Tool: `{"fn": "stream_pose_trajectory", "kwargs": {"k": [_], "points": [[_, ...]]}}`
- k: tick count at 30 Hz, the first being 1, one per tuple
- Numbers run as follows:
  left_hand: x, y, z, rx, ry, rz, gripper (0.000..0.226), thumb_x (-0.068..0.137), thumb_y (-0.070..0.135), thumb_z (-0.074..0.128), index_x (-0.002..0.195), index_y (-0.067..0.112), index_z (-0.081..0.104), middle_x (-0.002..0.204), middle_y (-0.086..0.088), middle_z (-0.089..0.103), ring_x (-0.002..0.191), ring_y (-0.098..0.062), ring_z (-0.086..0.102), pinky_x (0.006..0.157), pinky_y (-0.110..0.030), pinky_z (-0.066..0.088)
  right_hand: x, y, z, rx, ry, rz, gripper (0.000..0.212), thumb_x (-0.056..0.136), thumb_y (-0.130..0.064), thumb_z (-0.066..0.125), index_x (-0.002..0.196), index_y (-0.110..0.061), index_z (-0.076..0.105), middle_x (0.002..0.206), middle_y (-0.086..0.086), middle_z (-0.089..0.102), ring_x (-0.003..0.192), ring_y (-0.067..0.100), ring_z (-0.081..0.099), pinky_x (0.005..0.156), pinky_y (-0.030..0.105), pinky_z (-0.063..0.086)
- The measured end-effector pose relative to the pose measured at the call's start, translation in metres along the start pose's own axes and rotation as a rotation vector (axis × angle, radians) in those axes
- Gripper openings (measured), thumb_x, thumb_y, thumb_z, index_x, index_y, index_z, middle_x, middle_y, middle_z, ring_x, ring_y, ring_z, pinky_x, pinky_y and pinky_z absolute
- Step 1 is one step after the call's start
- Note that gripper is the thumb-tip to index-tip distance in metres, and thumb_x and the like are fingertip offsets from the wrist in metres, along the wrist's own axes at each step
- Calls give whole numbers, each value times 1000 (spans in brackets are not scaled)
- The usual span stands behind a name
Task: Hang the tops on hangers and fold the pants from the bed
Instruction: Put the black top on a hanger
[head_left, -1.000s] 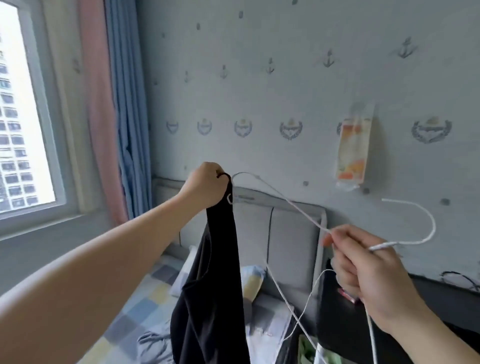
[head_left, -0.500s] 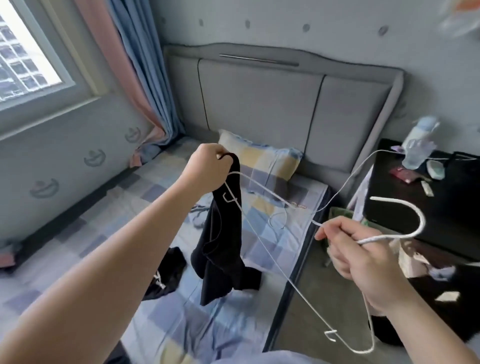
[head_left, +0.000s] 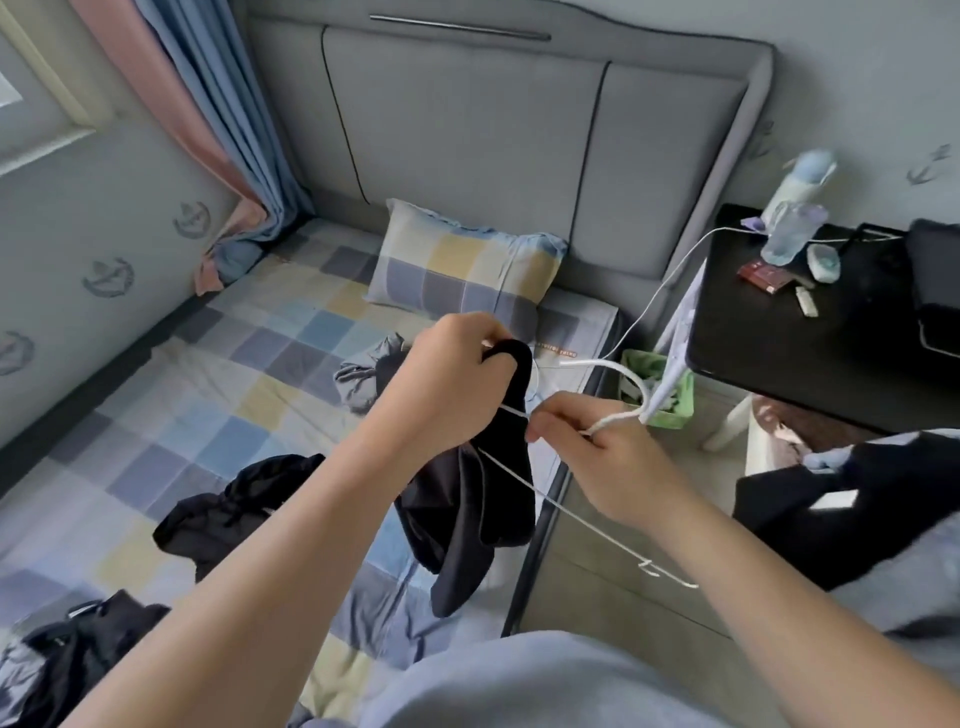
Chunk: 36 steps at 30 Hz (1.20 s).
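While the left hand (head_left: 452, 379), its fingers curled tight, holds the narrow shoulder strap of the sleeveless black fabric top (head_left: 488, 499) against one arm of the thin white wire hanger (head_left: 615, 366), the right hand (head_left: 602, 457) pinches that hanger just below its hook, at four o'clock from the left. The top dangles from the left hand over the right edge of the bed with the checked pastel sheet (head_left: 218, 374).

The likeliest slip is the strap sliding back off the smooth wire once the left hand lets go. With only one shoulder seated, the top would then drop. The hanger's free arm, pointing to five o'clock, could also snag the loose fabric. The thin white cable (head_left: 670, 275) at one o'clock runs close to the hook and might catch in it.

A small orange printed strip (head_left: 558, 350) at the sheet's edge and a red packet (head_left: 766, 275) on the black worktop (head_left: 779, 364) at two o'clock both carry print, too small to read.
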<state>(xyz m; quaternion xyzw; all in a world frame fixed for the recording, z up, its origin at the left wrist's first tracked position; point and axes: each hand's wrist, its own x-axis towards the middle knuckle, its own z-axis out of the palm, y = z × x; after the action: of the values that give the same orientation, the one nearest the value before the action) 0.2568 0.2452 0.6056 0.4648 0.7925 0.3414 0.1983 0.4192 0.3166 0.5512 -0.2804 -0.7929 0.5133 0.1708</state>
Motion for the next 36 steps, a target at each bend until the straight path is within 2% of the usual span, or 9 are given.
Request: {"fn": "stream_pose_trajectory", "kwargs": {"k": [3,8,11,14,17,20,25,30,36], "points": [[-3,5,0,45,-15,14,23,91,15,55,79,33,64,73,3,68,57,-14,62,49,-29,48,-7,3,-11,62,-36,2,27,100,-21,56,77,-23,70,47,-10,35,46,11,29,46,21,24],[-7,1,-9,108,21,-16,32,91,9,54,77,37,61,79,6,67,64,-6,60,54,-21,48,-23,6,-53,145,-49,-30,29,90,-42,56,76,-23,70,45,-2,28,42,14,23,44,25,19],[-14,7,1,108,-37,22,23,91,11,54,84,28,67,82,6,68,74,-9,63,65,-25,52,-16,9,-35,84,-81,-7,26,96,-31,57,77,-21,71,46,-4,37,43,11,31,46,21,25],[-23,14,16,61,-112,76,16,93,20,59,81,19,69,68,2,68,60,-5,59,51,-16,43,-9,12,6,63,-132,29,28,101,-15,55,76,-15,68,50,-7,49,49,6,40,54,21,30],[-25,8,16,99,-115,61,15,92,20,59,83,20,71,64,5,66,56,0,56,46,-12,39,-13,20,20,283,-91,45,29,100,-16,56,74,-17,68,44,-12,35,42,6,29,46,19,23],[-28,0,11,328,-126,161,24,88,22,56,97,35,73,79,19,62,81,-8,56,68,-21,48,-19,23,13,466,-34,40,24,91,-27,58,71,-20,70,47,-4,26,42,12,20,42,20,19],[-31,-14,-13,532,-164,331,40,88,64,42,120,51,61,109,26,54,111,-10,41,94,-33,25,-19,26,-8,533,-27,12,26,92,-25,57,72,-16,71,48,-1,27,44,15,19,42,20,21],[-32,-29,-36,450,-186,365,32,95,47,49,110,31,73,101,15,69,94,-13,62,82,-36,51,-19,28,-33,431,-109,-46,31,89,-41,65,87,-12,76,50,6,29,45,17,23,44,20,24],[-31,-48,-51,237,-79,275,19,93,37,62,104,31,76,92,27,67,92,8,59,76,-5,43,-24,43,-54,295,42,-21,22,91,-42,67,86,-24,79,59,0,56,54,14,42,49,16,34]]}}
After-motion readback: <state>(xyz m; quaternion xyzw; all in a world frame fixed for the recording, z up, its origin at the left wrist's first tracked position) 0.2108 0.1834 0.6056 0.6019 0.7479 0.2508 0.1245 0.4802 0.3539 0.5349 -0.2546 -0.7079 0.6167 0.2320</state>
